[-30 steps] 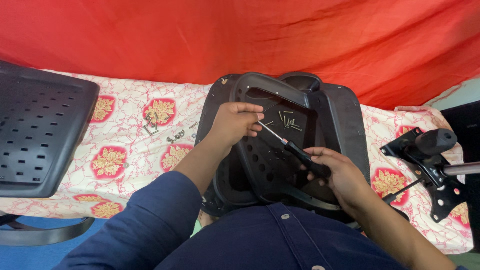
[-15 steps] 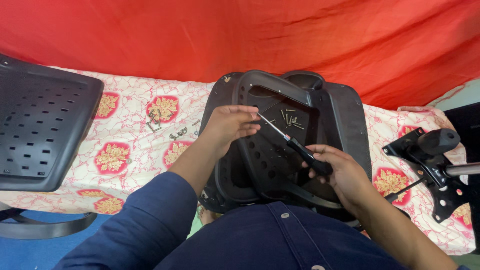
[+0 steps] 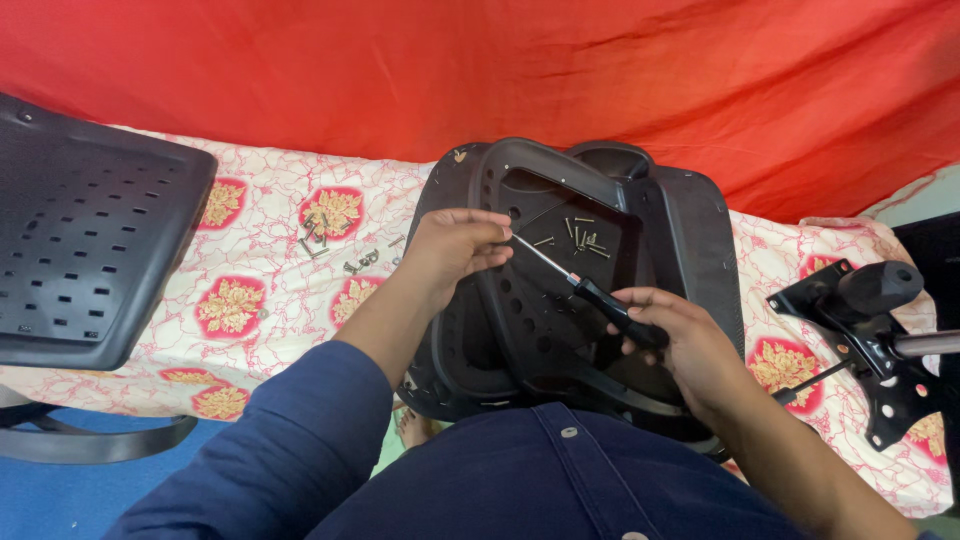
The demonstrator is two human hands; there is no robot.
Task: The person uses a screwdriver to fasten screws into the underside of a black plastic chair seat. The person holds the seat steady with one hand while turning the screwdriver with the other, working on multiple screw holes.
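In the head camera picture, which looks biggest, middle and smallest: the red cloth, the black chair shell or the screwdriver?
1. red cloth
2. black chair shell
3. screwdriver

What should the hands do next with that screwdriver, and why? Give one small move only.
Probably seat the screwdriver tip in a hole of the black chair shell. The left hand pinches near the tip, the right hand grips the handle, and loose screws lie in the shell's recess.

Screwdriver [image 3: 590, 293] tip hidden behind left hand [image 3: 455, 245] fingers; perforated black panel [image 3: 85, 250] cut off at left edge; loose screws [image 3: 335, 245] too small to distinguish.
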